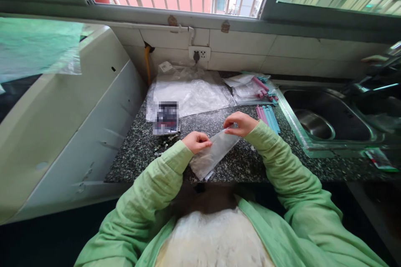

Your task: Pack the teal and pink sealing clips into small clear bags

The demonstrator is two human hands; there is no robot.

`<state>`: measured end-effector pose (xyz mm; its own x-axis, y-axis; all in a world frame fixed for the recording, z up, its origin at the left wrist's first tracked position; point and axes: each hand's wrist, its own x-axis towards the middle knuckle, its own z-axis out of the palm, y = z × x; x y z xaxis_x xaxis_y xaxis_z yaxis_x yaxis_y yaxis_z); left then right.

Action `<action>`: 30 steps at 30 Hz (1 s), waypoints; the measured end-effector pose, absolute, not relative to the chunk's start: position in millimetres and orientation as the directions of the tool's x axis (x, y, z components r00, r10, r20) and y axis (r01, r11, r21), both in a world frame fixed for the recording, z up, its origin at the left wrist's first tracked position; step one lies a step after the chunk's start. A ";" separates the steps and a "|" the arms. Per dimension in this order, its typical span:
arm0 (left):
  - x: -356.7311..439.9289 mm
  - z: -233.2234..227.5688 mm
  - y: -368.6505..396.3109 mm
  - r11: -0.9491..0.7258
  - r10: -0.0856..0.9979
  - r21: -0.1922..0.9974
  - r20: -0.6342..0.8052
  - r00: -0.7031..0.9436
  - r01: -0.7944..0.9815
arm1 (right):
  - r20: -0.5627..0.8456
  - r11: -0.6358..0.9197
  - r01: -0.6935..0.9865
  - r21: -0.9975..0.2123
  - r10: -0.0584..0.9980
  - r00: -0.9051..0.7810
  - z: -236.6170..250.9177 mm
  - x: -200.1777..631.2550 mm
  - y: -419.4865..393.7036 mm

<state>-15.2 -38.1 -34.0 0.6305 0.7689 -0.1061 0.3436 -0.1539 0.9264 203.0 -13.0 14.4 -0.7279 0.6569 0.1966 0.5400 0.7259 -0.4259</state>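
A translucent plastic bag (216, 152) is stretched at a slant between my two hands, over the front of the speckled countertop (247, 167). My left hand (198, 142) pinches its left edge between thumb and fingers. At the upper right corner, my right hand (239, 124) grips the bag with closed fingers. Whether anything lies inside the bag I cannot tell. Just right of my right hand is a row of pink and blue strips (267, 117). Left of my left hand lies a small dark packet (167, 117), its face blurred, with tiny shiny bits (163, 144) scattered beside it.
Behind my hands a large clear plastic sheet (194, 89) covers the counter's back. More bags with pink and blue strips (253, 87) lie at back right. A steel sink (328, 112) holding a metal bowl (315, 124) is on the right, a bulky appliance (103, 71) on the left.
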 end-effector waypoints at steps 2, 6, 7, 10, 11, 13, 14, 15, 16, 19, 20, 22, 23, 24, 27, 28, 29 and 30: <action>-15.6 -33.7 -37.9 -0.128 0.769 0.934 -0.120 0.628 0.334 | 0.209 0.711 0.537 -0.454 0.671 -0.711 14.4 208.2 -10.4; -15.4 -31.6 -38.1 -0.078 0.761 0.950 -0.139 0.633 0.303 | 0.235 0.684 0.527 -0.504 0.696 -0.678 14.2 209.6 -9.8; -15.2 -30.6 -38.4 -0.068 0.758 0.953 -0.143 0.637 0.295 | 0.242 0.677 0.526 -0.515 0.703 -0.668 14.3 208.8 -10.2; -14.4 -27.5 -40.1 -0.050 0.744 0.959 -0.151 0.651 0.278 | 0.253 0.658 0.516 -0.548 0.719 -0.647 14.7 206.3 -11.7; -14.3 -26.6 -40.7 -0.052 0.738 0.960 -0.150 0.658 0.277 | 0.253 0.652 0.509 -0.562 0.721 -0.645 14.9 205.7 -12.2; -14.8 -25.4 -41.7 -0.071 0.724 0.959 -0.139 0.676 0.274 | 0.253 0.638 0.495 -0.589 0.728 -0.637 15.3 204.8 -13.4; -15.3 -25.2 -42.1 -0.082 0.715 0.958 -0.135 0.686 0.273 | 0.253 0.631 0.489 -0.602 0.731 -0.633 15.6 204.3 -14.1; -15.9 -25.3 -42.5 -0.089 0.707 0.958 -0.132 0.695 0.273 | 0.252 0.626 0.483 -0.613 0.734 -0.631 16.0 203.7 -14.9; -16.5 -25.7 -42.7 -0.089 0.701 0.957 -0.136 0.700 0.275 | 0.251 0.622 0.478 -0.621 0.735 -0.630 16.2 202.9 -15.8; -16.8 -27.8 -42.7 -0.067 0.713 0.958 -0.150 0.685 0.279 | 0.245 0.629 0.463 -0.624 0.721 -0.648 16.6 199.0 -18.9; -16.2 -28.5 -42.4 -0.062 0.728 0.960 -0.144 0.670 0.274 | 0.241 0.636 0.460 -0.620 0.712 -0.659 16.5 197.2 -19.9; -13.6 -29.9 -41.8 -0.063 0.764 0.964 -0.120 0.633 0.259 | 0.232 0.647 0.459 -0.609 0.698 -0.677 15.7 193.2 -21.7; -12.0 -30.4 -41.4 -0.065 0.780 0.966 -0.108 0.616 0.252 | 0.228 0.649 0.461 -0.605 0.696 -0.681 15.1 191.3 -22.3; -10.4 -30.7 -41.0 -0.068 0.793 0.967 -0.097 0.602 0.244 | 0.223 0.647 0.465 -0.605 0.698 -0.681 14.5 189.5 -22.8; -6.9 -31.1 -40.0 -0.094 0.810 0.971 -0.054 0.583 0.220 | 0.204 0.624 0.476 -0.620 0.714 -0.670 12.6 185.9 -23.0; -6.5 -31.1 -39.9 -0.108 0.809 0.971 -0.039 0.586 0.214 | 0.198 0.612 0.480 -0.628 0.722 -0.662 12.1 185.3 -22.8; -6.3 -31.1 -39.9 -0.123 0.805 0.970 -0.028 0.592 0.212 | 0.191 0.600 0.485 -0.637 0.732 -0.654 11.6 184.9 -22.5; -6.3 -31.2 -39.9 -0.135 0.798 0.968 -0.021 0.602 0.213 | 0.184 0.586 0.490 -0.645 0.742 -0.645 11.1 184.6 -22.3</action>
